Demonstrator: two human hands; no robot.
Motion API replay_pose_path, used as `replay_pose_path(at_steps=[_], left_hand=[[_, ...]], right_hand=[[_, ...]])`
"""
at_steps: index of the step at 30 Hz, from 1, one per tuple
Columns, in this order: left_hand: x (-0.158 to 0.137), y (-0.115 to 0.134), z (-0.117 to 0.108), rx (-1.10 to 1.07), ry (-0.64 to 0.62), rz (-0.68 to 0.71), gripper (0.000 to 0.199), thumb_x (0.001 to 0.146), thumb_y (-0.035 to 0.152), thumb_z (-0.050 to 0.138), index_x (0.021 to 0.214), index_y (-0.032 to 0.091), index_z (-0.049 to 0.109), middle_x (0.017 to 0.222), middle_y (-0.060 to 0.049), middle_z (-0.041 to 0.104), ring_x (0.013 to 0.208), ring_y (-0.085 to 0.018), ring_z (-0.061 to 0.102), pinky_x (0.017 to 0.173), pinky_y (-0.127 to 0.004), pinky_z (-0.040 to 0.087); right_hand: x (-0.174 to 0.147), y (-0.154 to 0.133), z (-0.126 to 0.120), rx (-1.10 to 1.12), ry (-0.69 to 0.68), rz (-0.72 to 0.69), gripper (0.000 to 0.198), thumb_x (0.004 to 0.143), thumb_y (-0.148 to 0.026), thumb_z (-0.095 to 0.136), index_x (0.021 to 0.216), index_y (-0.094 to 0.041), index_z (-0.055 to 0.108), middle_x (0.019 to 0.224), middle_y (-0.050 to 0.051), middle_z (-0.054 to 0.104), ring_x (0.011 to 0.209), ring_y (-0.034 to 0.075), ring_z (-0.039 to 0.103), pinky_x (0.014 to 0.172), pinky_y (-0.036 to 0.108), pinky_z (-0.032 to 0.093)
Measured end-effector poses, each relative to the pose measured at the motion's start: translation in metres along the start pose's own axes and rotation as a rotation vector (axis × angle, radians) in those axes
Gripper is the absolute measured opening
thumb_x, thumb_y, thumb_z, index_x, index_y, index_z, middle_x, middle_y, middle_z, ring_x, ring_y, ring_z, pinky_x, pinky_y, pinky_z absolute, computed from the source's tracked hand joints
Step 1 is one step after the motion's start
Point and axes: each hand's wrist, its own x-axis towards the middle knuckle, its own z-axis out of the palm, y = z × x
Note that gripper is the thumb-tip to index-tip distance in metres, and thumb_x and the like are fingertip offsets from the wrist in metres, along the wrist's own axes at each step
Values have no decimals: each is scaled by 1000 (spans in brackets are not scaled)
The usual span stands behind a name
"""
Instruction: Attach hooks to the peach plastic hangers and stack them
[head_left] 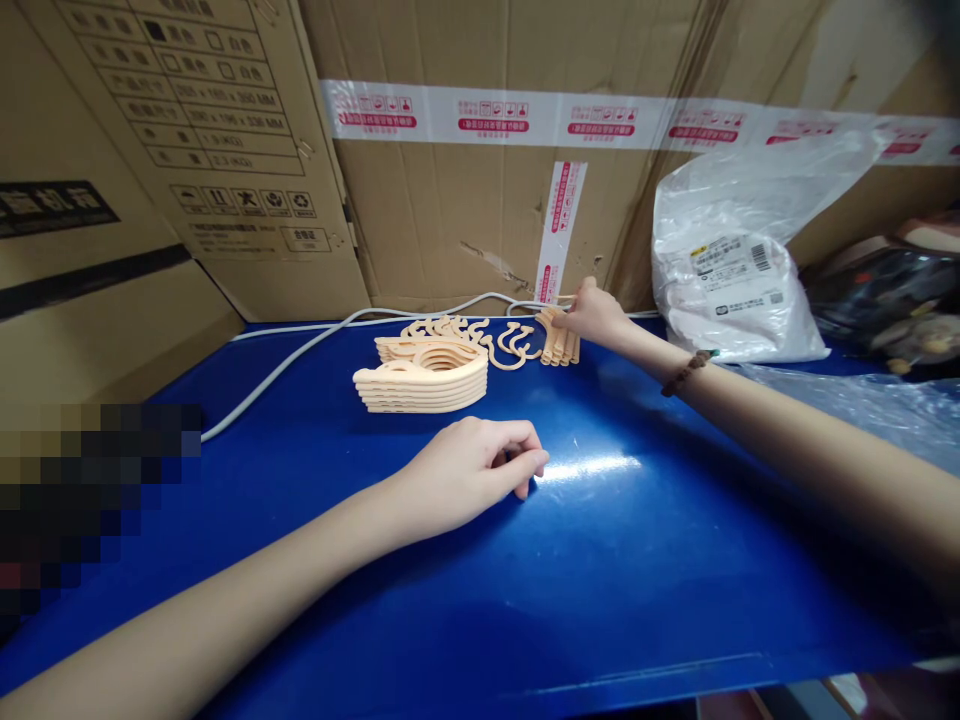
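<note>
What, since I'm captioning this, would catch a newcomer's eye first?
Probably the glossy blue tabletop, filling the lower view. Beyond the left hand sits a neat stack of cream curved plastic pieces. Farther right, the right hand is at a row of slim cream pieces, left of a crumpled white plastic bag.

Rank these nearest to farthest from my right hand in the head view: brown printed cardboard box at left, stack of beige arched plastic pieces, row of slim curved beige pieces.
From your right hand:
1. Row of slim curved beige pieces, just left.
2. Stack of beige arched plastic pieces, farther left.
3. Brown printed cardboard box, farthest left.
</note>
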Motion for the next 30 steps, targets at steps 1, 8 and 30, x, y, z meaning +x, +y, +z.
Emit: replay_pose_path(at_steps=[1,8,30], left_hand=[[0,0,0,-1,-1,1,26,93,35,46,80,19,61,68,4,65,56,-8,50,53,-20,32],[0,-1,1,6,-10,3,25,93,35,46,81,18,60,69,4,65,58,-8,51,55,-20,33],[7,3,3,-676,253,-94,33,88,46,54,94,13,57,79,-2,58,57,-9,58,40,-16,49]], right_hand=[[0,0,-1,-1,-5,6,47,69,-26,70,108,-10,49,95,18,65,92,34,63,75,43,48],[-1,9,-8,50,-16,58,46,66,-22,71,105,-12,49,90,15,65,95,35,62,79,46,47],[-174,-35,-47,1006,-407,-250,37,76,-20,67,76,-24,30,88,-3,53,64,9,49,56,25,41]])
